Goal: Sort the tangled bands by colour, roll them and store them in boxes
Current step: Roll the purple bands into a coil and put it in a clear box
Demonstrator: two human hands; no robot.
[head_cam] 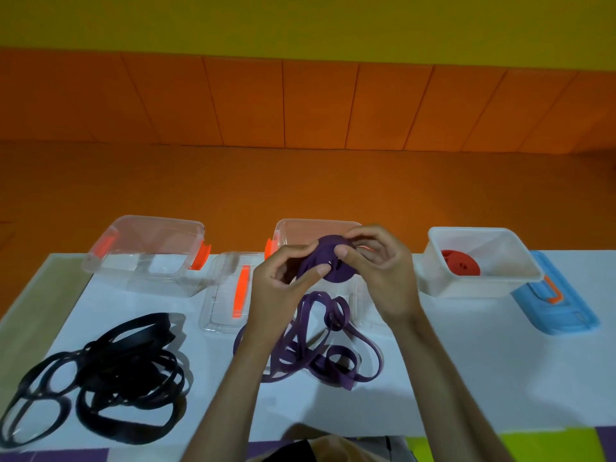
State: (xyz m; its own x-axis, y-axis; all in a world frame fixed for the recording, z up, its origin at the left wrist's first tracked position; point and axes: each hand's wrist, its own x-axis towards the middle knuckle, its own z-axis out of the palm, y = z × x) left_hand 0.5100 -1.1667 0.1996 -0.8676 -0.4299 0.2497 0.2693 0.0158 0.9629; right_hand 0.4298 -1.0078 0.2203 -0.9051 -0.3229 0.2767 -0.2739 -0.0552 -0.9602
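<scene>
Rolling in hand, by the look of it about half done. Held above the far middle of the table (500, 378): a purple roll (333, 265), gripped in the curled fingers of the left hand (283, 281) with the thumb laid on its face, and pinched from the other side by the right hand (376, 271), fingers bent over the top. Hanging from the roll down to the table: the loose purple length (316, 348), heaped in crossing loops midway between the far and near edges. Just behind both hands, at the far edge: a clear middle box (316, 228), likely meant for this roll. Toward the far right corner: a white box (466, 288) with a red roll (460, 266) already inside. Near the left edge: black bands (110, 371), untouched and tangled.

Likely to go wrong: a slack grip between turns, letting the springy coil unwind. Also possible: a crossed loop in the heap tightening into a knot when pulled, or a twist wound into the roll. Best to feed slowly, keep thumb pressure on, and shake out the loops first.
</scene>
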